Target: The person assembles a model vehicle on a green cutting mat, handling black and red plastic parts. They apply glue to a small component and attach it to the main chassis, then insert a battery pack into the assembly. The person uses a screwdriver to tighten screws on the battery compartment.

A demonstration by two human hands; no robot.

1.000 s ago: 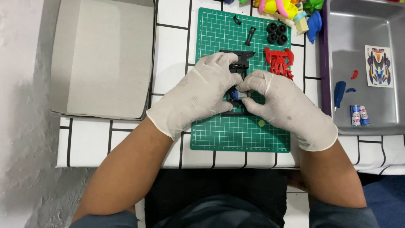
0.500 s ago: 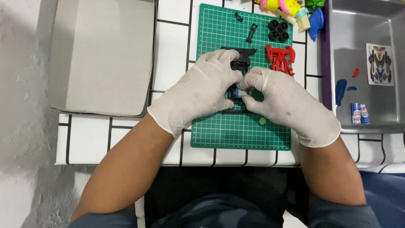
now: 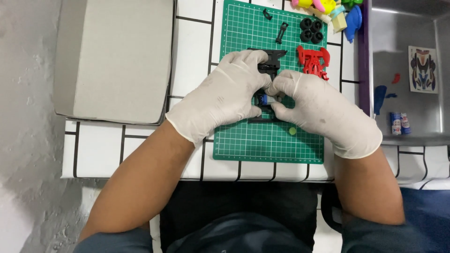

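Green cutting mat (image 3: 262,140) lying on the white tiled table (image 3: 140,140), and bearing the black toy-car frame (image 3: 271,63) at its middle, mostly hidden under two white-gloved hands. Judging by the grip: fitting a small blue and silver part (image 3: 265,100) into that frame, somewhere in the middle of the assembly, with loose pieces waiting unused at the mat's far end.

Curling the left hand (image 3: 225,96) over the frame from the left, fingers (image 3: 255,58) bent and pressed close together across its top, thumb tucked under along the near edge. Meeting it from the right with the right hand (image 3: 318,107), fingertips (image 3: 281,84) bunched tight and pinching at the small part, thumb closing from below. Touching glove to glove just above the part; no gap showing between the hands. Not possible to tell whether the part is seated or only held against the frame.

Calling next, probably, for steady pressure straight into the frame while bracing it flat on the mat, and for care against the part slipping sideways.

Lying just beside the right hand: a red body piece (image 3: 313,61), four black wheels (image 3: 311,29) beyond it, a small yellow-green bit (image 3: 293,131) near the wrist. Sitting well apart: a grey box lid (image 3: 122,61) to the left, a metal tray (image 3: 412,28) to the right.
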